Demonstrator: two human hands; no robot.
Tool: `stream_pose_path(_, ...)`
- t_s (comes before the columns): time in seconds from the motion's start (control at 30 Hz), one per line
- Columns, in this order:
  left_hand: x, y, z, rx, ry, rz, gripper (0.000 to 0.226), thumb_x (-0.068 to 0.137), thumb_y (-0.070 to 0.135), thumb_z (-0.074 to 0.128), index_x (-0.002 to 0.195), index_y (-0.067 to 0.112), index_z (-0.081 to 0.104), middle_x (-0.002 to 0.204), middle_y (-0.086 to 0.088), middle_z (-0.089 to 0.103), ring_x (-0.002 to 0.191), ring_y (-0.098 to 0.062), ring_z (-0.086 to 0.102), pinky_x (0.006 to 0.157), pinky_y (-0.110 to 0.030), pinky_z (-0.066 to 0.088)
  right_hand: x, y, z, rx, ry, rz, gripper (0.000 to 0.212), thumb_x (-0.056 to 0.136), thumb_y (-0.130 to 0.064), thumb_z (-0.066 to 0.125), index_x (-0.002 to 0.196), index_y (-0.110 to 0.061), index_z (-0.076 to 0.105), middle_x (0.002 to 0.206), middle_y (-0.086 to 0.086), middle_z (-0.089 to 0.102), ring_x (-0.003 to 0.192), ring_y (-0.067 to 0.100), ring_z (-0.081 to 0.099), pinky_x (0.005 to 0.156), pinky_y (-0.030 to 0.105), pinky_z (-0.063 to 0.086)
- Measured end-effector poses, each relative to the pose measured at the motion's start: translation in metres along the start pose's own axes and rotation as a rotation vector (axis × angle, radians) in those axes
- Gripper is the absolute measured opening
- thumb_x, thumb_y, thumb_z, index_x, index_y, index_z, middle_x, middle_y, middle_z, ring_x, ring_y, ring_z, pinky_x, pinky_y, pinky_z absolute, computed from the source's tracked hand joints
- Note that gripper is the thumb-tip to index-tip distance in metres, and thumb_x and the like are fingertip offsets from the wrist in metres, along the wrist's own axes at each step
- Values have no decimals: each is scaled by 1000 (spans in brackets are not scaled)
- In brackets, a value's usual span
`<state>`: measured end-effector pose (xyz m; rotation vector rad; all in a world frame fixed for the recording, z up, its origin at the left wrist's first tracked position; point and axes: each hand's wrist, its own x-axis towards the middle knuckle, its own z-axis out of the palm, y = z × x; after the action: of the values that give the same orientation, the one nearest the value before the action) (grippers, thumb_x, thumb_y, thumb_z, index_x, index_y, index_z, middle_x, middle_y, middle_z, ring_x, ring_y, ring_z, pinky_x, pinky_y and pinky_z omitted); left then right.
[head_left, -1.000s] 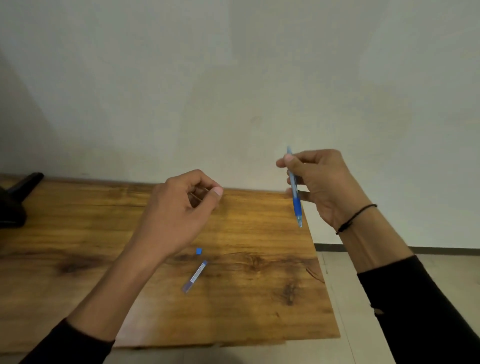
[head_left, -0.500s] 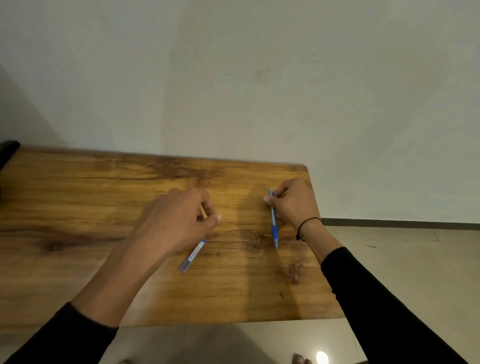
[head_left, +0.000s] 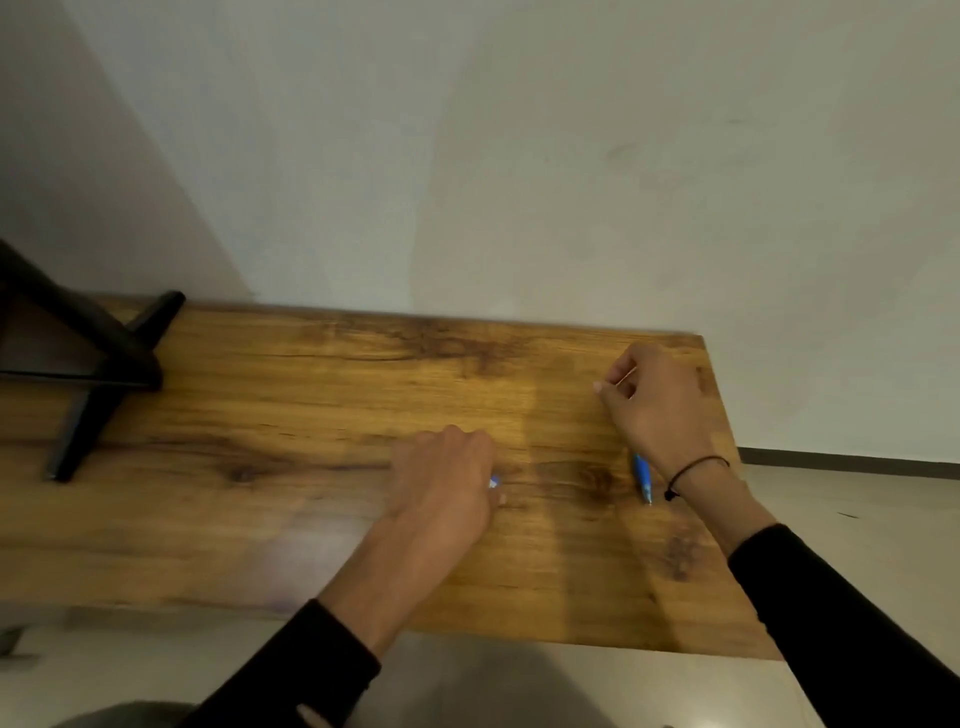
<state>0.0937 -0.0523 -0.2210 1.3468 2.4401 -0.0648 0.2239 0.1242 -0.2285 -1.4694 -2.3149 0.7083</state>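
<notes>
A blue pen (head_left: 642, 475) lies on the wooden table (head_left: 311, 415) near its right edge. Only the pen's lower half shows from under my right wrist. My right hand (head_left: 660, 410) rests over the pen's upper part, with its fingers curled round the far end. My left hand (head_left: 447, 478) is down on the table at the middle, blurred, its fingers curled over a small clear tube with a blue end (head_left: 493, 483). Just that end peeks out between thumb and fingers. The small blue cap seen earlier is hidden.
A black stand with splayed legs (head_left: 104, 374) occupies the table's back left. A pale wall runs right behind the table. Beyond the right and near edges the tiled floor (head_left: 831, 519) is visible.
My right hand lowered the pen from the air onto the table at the right. My left hand dropped down onto the small tube, and the view shifted to show the black stand.
</notes>
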Motion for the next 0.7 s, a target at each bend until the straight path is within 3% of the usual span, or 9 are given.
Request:
stream_pose_path(0.07,2,-4,6,-25,37,-2,21,100,42,73,98,24,62,92,2,64,105,-30,70,75,-37,35,-6,-13,8,36,-37,-89,20,95,-25,76,86,-28,59,75,-10,64,68,5,59,53,24,38)
stream_pose_path(0.13,4,-7,8,-27,39,-1,38,98,39,74,78,27,45,74,7,41,91,-28,64,73,-38,36,-11,-23,14,63,-127,-203,14,96,-23,74,89,-27,62,77,-9,66,70,7,60,57,31,47)
stream_pose_path(0.2,5,-9,6,-39,40,-2,45,94,44,75,71,28,38,70,7,36,81,-25,52,70,-37,37,-15,-29,19,82,-259,-325,6,96,-18,72,97,-23,69,82,-6,69,75,13,63,71,40,56)
stream_pose_path(0.3,4,-18,-7,-170,56,-54,27,84,44,76,71,24,63,69,8,61,76,-19,60,59,-32,37,-23,-34,32,15,-441,-514,19,97,-11,67,113,-19,72,99,0,68,94,21,63,87,44,54)
stream_pose_path(0.37,3,-31,-18,-293,52,-106,21,77,42,78,71,22,76,66,7,75,72,-11,71,58,-31,46,-30,-37,42,-56,-505,-590,25,99,-18,66,123,-22,69,110,1,63,106,23,59,89,43,52)
stream_pose_path(0.43,2,-43,-28,-422,33,-143,18,78,40,81,68,24,78,62,13,76,63,-3,71,56,-28,48,-35,-40,50,-103,-504,-632,27,101,-27,63,128,-25,66,114,0,56,106,23,56,84,45,52)
stream_pose_path(0.53,0,-50,-33,-520,17,-129,16,85,35,81,72,27,76,61,18,77,58,-2,71,55,-24,45,-40,-43,57,-177,-432,-684,21,102,-26,62,122,-26,64,112,0,53,101,22,54,78,44,53)
stream_pose_path(0.7,-2,-47,-32,-578,12,-76,12,92,33,77,82,27,74,71,9,83,72,-12,80,74,-40,64,-44,-43,60,-231,-355,-732,11,99,-20,64,108,-20,57,110,4,57,100,25,52,72,41,49)
